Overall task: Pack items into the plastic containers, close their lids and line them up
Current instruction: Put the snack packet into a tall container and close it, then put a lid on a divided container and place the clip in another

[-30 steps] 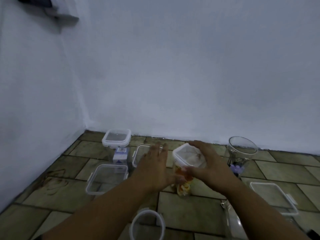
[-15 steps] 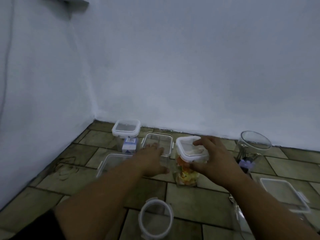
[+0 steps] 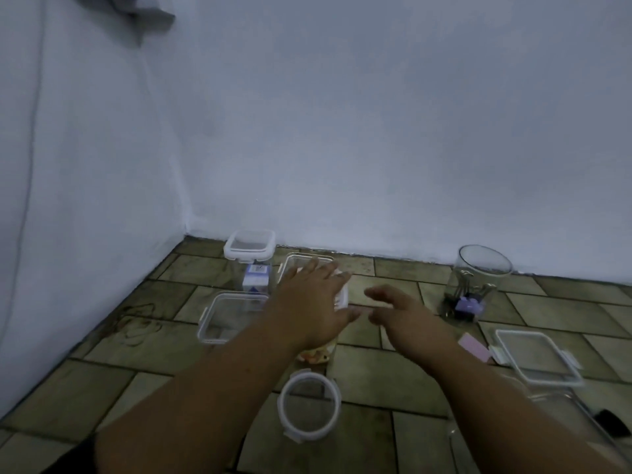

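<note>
A tall clear container with orange and yellow contents (image 3: 316,354) stands on the tiled floor, its white lid (image 3: 343,296) on top. My left hand (image 3: 307,302) lies flat over that lid with its fingers straight and hides most of the container. My right hand (image 3: 403,311) hovers just right of it, fingers loosely curled, holding nothing and touching nothing. At the back left stands a closed container with a blue-and-white box inside (image 3: 249,256). An open clear container (image 3: 301,260) sits right behind my left hand.
A shallow clear rectangular tub (image 3: 222,316) lies left, and a round white-rimmed lid (image 3: 309,405) lies near me. A round open jar with binder clips (image 3: 478,285) stands at the right. A rectangular lid (image 3: 537,357) and a pink item (image 3: 473,347) lie further right. Walls close off the back and left.
My right hand has let go of the lidded container and drawn off to the right. My left hand has moved from beside the container onto its lid.
</note>
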